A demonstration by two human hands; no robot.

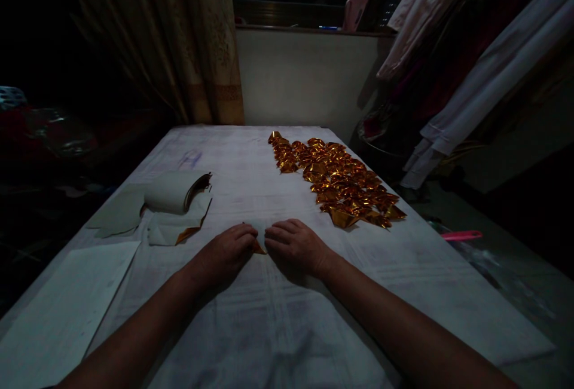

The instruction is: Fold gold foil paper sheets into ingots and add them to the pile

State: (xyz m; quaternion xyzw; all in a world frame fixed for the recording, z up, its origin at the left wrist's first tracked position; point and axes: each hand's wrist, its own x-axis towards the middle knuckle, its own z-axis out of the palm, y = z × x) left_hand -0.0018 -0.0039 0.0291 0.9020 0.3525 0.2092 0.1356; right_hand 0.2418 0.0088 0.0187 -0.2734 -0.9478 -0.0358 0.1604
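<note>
At the middle of the table, a small piece of gold foil paper (258,247) shows between my two hands, partly folded, with a pale side visible. My left hand (231,251) is closed on its left part, fingers bent over it. My right hand (296,245) lies at its right edge with fingers pressed together and curled down; the fingertips are hidden. Left of my hands are a thick curled stack of pale-backed sheets (168,192) and a loose gold-edged sheet (173,227). Many folded gold foil pieces (345,180) are spread in a pile to the right.
A checked pale cloth (278,335) covers the table. A large white sheet (67,305) lies at the left edge. Clothes (484,66) hang on the right, and a curtain (197,42) at the back. A pink-handled item (461,235) is beyond the right edge.
</note>
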